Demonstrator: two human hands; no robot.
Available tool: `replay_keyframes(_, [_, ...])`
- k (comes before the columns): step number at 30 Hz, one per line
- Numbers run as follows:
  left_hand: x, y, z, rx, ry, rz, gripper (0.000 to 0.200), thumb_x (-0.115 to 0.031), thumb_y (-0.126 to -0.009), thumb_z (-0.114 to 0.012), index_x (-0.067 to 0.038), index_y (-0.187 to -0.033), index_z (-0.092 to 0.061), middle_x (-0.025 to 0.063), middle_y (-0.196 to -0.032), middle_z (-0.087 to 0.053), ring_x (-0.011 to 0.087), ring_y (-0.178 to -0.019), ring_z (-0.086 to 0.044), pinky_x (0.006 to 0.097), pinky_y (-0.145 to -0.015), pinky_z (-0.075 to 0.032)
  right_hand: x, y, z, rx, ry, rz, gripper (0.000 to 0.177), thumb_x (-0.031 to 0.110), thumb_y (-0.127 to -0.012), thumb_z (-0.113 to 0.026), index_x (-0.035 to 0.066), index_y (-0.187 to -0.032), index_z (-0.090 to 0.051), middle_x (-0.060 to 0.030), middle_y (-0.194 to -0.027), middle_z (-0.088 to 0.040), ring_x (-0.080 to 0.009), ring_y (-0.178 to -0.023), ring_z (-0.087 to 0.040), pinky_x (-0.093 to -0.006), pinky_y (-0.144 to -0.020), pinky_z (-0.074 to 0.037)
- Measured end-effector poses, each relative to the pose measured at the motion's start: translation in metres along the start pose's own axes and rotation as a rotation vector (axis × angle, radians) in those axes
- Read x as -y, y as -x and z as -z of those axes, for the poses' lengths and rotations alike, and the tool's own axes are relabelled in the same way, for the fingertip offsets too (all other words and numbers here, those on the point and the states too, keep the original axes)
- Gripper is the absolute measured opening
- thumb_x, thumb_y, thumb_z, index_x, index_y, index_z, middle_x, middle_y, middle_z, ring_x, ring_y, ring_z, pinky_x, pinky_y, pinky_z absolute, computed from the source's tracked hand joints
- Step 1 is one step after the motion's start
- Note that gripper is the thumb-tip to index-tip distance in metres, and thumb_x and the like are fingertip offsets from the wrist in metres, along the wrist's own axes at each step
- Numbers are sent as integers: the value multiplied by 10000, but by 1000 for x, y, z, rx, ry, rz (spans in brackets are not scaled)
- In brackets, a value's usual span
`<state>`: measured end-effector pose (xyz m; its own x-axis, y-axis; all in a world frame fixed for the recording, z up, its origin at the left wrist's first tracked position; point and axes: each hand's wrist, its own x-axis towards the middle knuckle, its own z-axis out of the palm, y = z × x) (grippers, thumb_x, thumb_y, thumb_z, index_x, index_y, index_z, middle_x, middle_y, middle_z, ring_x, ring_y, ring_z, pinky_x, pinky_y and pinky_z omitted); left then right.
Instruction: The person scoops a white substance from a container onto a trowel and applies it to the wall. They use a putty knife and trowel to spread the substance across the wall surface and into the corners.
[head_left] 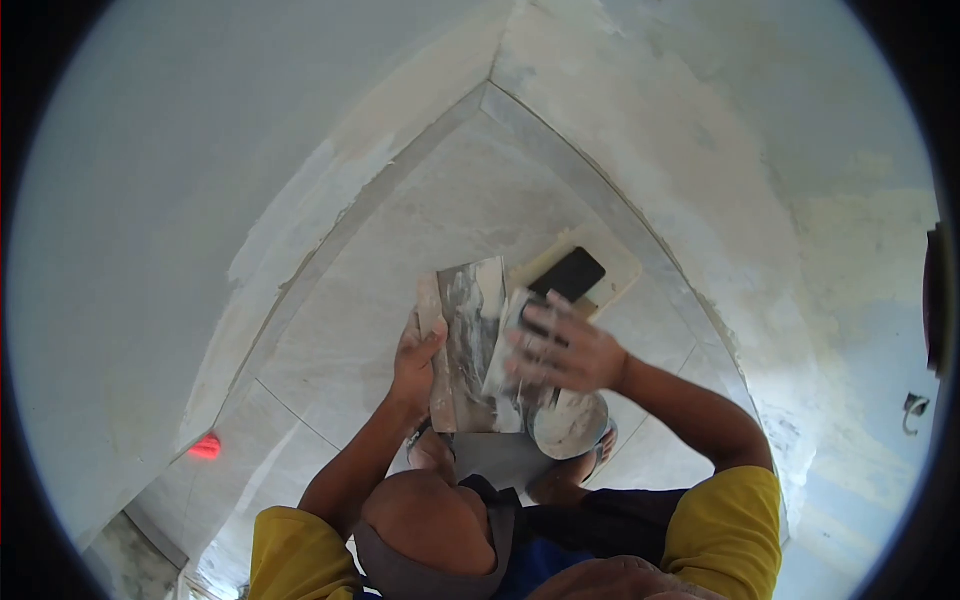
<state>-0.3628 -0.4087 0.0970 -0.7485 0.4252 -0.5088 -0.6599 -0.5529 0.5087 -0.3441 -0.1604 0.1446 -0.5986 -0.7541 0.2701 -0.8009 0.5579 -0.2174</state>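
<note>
My left hand (pixel 420 350) grips the left edge of a wide putty blade (pixel 470 335), a flat grey metal plate with a wooden strip along that edge. White compound is smeared over its face. Fingers of my right hand (pixel 568 345), blurred by motion, are around the dark handle of a smaller plastering trowel (pixel 505 350). The trowel's pale, coated plate lies over the right side of the putty blade. Just below my right hand is a round tub (pixel 572 428) of whitish compound.
A black phone-like slab (pixel 570 272) lies on a cream lid or tray (pixel 622 262) on the tiled floor (pixel 440 190). Two patched walls meet in a corner ahead. A red glowing patch (pixel 205 446) shows at lower left; a hook-like fitting (pixel 914 410) is on the right wall.
</note>
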Motion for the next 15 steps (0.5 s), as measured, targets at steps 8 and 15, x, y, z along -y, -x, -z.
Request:
replay_keyframes(8, [-30,8,5,147,-270,-692,619,-241,-923,-516,0,-1421,-236,112,-1254,-482,213,-1132,-497,333,-1000,-386,5,11,29,-234,-579,-1034,397,76,-887,-534,87,-1283,-534,-139,-1026,-634,-288,-996,-615,-409,-909,-482])
replay_keyframes(15, [-2,22,29,-223,-1480,-1006,279,-145,-908,-478,79,-1050,-565,200,-1045,-617,280,-929,-611,347,-898,-475,17,-69,-11,-1014,-2053,-1340,202,116,-867,-531,18,-1037,-580,-120,-898,-657,-232,-838,-658,-383,-744,-557])
